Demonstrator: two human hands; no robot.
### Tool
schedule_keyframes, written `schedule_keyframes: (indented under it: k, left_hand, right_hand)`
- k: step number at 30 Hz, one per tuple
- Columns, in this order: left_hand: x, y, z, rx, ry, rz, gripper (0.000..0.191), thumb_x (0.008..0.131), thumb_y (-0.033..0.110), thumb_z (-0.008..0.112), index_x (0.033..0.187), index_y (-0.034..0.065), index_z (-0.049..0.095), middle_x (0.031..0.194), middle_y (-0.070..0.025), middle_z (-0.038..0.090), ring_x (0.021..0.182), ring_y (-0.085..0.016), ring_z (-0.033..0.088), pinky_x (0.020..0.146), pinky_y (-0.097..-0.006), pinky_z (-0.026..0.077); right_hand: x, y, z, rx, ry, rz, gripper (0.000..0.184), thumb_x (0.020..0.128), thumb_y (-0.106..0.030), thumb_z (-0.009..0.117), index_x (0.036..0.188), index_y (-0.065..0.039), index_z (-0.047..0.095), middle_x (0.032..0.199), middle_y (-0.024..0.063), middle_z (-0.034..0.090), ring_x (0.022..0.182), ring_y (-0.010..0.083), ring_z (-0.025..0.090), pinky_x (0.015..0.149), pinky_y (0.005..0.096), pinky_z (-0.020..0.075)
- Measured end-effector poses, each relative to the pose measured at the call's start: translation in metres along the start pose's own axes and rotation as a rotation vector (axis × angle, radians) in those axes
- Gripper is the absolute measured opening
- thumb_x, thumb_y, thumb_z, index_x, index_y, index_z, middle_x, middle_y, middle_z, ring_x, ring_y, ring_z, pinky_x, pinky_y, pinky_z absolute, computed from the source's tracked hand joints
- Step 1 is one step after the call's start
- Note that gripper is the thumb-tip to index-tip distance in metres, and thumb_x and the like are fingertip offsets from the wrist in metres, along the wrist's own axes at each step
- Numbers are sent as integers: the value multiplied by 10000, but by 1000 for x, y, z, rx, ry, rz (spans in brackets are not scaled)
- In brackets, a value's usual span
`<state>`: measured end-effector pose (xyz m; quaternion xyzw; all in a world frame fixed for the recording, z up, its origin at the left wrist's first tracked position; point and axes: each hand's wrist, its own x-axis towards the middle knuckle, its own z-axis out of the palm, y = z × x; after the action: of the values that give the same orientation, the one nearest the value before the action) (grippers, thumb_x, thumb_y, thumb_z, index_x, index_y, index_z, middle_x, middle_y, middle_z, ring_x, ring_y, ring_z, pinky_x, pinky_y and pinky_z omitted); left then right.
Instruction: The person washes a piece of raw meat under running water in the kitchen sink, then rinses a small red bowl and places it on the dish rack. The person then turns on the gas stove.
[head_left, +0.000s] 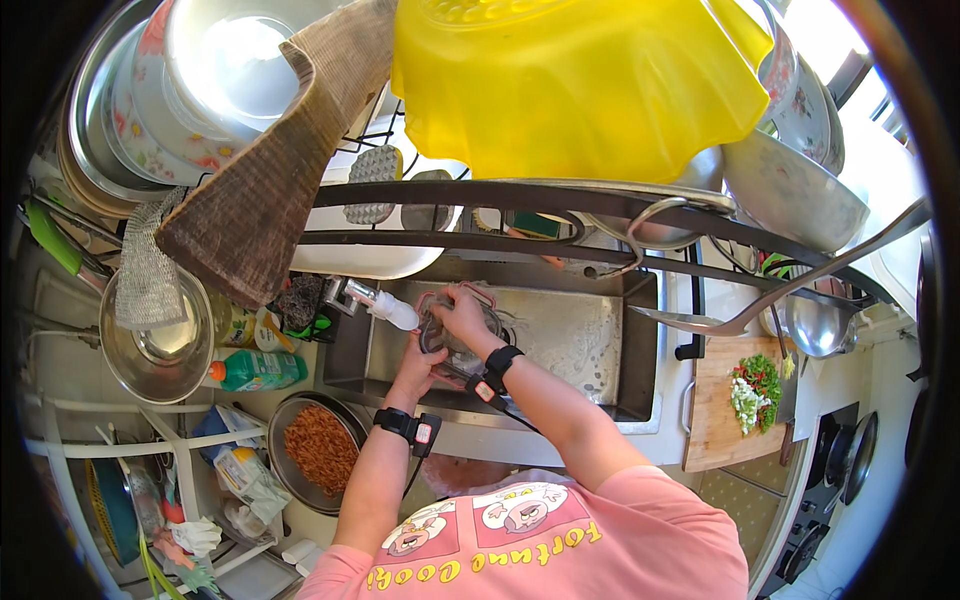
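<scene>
In the stainless steel sink (574, 337), both hands are at a transparent container (491, 319) with pink edges, just beside the white faucet nozzle (394, 311). My left hand (418, 366) grips its near left side, thumb towards the middle. Over the container, my right hand (463, 321) has its fingers curled at the far left wall. The hands cover much of the container, so its contents cannot be made out. Wet streaks and suds-like marks show on the sink floor to the right.
A rack (480, 193) crosses above the sink, with a wooden board (255, 195), yellow basin (577, 90) and spatula (720, 326) in front. Left stand a green bottle (262, 370) and a bowl of reddish-brown shreds (319, 450). A cutting board (712, 405) bears chopped vegetables (757, 394).
</scene>
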<state>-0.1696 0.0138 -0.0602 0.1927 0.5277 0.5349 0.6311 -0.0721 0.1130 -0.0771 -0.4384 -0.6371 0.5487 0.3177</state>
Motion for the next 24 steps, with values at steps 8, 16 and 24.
schedule_keyframes:
  k: [8,16,24]
  left_hand:
    - [13,-5,-8,7,59,-8,694,695,-104,567,1291,149,317,1119,-38,481,986,-187,528,658,-295,520]
    - [10,2,6,-63,-10,69,793,653,-147,515,1352,155,293,1070,-48,517,957,-196,544,730,-316,507]
    - [23,-11,-4,-103,-49,-9,559,642,-146,526,1152,77,471,1037,-62,553,954,-215,558,774,-338,501]
  right_hand:
    - [-6,7,-3,-66,89,-5,237,702,-94,693,908,1,624,828,108,645,731,167,600,664,307,472]
    - [-5,7,-2,-127,85,-72,248,688,-142,736,844,19,630,812,108,588,738,184,575,673,296,462]
    - [-7,1,1,35,-98,-175,249,676,-131,720,854,9,615,864,105,558,818,208,561,728,292,437]
